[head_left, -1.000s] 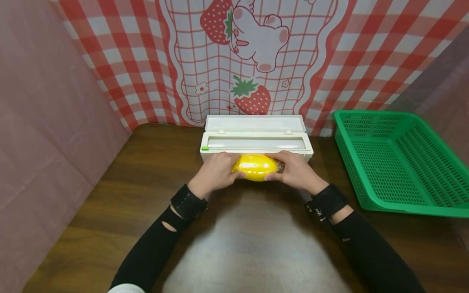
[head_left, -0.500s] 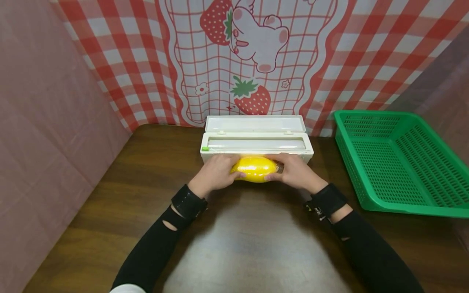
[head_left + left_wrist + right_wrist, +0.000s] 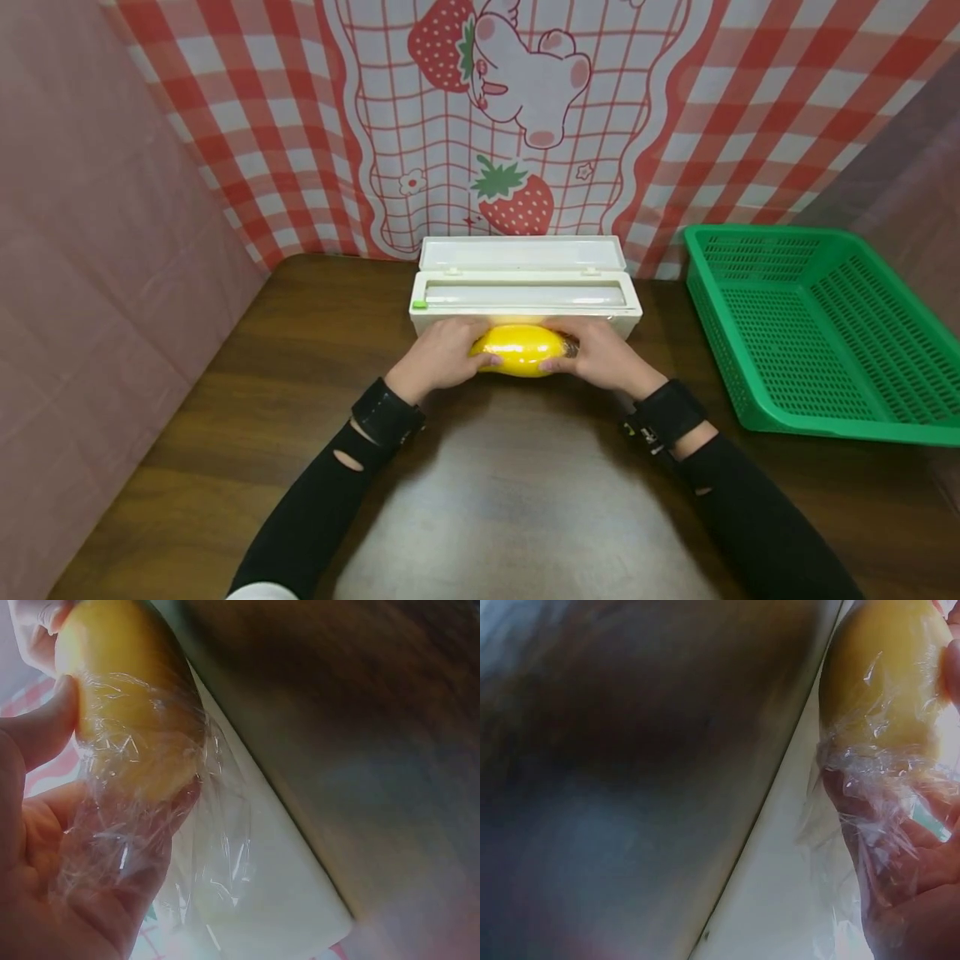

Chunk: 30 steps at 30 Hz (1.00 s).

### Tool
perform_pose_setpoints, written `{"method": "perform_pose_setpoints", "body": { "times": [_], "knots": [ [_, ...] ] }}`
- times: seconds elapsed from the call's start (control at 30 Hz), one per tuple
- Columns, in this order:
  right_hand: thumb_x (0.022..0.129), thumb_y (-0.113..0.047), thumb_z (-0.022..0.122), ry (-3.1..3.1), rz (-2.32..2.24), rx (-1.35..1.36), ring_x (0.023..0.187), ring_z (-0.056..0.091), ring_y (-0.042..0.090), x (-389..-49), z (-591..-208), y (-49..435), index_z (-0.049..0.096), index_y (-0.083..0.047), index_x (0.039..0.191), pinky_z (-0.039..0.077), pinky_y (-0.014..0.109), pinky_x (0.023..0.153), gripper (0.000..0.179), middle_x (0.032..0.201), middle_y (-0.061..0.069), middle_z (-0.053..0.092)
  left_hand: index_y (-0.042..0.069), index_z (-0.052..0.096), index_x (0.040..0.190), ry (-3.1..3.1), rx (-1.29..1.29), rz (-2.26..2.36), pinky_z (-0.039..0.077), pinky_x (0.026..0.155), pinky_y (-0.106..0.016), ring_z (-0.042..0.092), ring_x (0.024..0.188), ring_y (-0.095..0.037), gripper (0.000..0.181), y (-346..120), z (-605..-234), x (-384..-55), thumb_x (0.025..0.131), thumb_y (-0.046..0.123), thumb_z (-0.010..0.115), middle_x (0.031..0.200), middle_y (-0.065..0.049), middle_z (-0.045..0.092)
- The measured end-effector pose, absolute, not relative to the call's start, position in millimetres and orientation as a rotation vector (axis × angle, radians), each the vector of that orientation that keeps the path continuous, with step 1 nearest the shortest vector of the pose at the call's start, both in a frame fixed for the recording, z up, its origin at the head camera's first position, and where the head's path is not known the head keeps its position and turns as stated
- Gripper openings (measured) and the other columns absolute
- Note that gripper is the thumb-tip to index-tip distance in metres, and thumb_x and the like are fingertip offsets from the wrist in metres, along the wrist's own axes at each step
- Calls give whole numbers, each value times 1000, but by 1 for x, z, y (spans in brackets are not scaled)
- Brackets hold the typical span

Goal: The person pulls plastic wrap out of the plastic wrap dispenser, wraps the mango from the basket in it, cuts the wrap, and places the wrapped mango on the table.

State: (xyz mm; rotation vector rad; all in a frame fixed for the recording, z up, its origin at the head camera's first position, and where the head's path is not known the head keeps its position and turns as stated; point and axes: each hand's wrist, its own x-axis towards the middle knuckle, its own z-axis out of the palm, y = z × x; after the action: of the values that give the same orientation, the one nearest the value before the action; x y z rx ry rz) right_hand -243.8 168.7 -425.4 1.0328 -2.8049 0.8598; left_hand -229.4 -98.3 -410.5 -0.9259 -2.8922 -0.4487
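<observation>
A smooth yellow oval fruit (image 3: 521, 346), covered in cling film, is held between both hands in front of the white cling film dispenser (image 3: 525, 277). My left hand (image 3: 442, 352) grips its left end, thumb on the near side and the other fingers behind. On the right end, my right hand (image 3: 606, 354) holds it the same way. Loose, crumpled cling film (image 3: 124, 840) trails from the fruit across the left palm in the left wrist view. More bunched film (image 3: 881, 825) gathers at the other end in the right wrist view. The fingers behind the fruit are partly hidden.
The dispenser's lid (image 3: 525, 253) is raised at the back, and a green slider (image 3: 420, 305) sits at its left end. A green plastic basket (image 3: 780, 421) stands at the right of the wooden table (image 3: 247, 392). A checked cloth (image 3: 300, 150) hangs behind.
Both hands and the wrapped fruit have moved slightly toward the person, away from the dispenser, showing more of its front. The grip looks the same.
</observation>
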Motion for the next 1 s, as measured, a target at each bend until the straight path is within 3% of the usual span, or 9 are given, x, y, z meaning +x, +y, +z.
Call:
{"method": "perform_pose_setpoints", "body": {
  "times": [0.63,0.8,1.0],
  "knots": [
    [75,-59,63,-2919,866,1000,95,50,13,-246,-421,162,56,-16,125,39,35,85,67,115,-3,58,16,57,112,-2934,-930,-547,38,73,-30,47,79,-14,48,-104,-419,-233,85,56,51,89,5,54],
    [77,-58,61,-2906,878,998,96,50,14,-239,-423,162,53,-16,130,39,36,85,68,117,-2,58,18,58,116,-2930,-914,-573,38,75,-27,47,81,-11,50,-104,-421,-232,84,56,54,94,8,56],
    [74,-57,64,-2883,814,1035,93,48,13,-235,-419,161,51,-20,129,39,35,83,67,111,-5,56,19,56,109,-2908,-955,-523,38,73,-29,46,81,-12,44,-102,-420,-232,83,55,56,90,7,54]
  ]
}}
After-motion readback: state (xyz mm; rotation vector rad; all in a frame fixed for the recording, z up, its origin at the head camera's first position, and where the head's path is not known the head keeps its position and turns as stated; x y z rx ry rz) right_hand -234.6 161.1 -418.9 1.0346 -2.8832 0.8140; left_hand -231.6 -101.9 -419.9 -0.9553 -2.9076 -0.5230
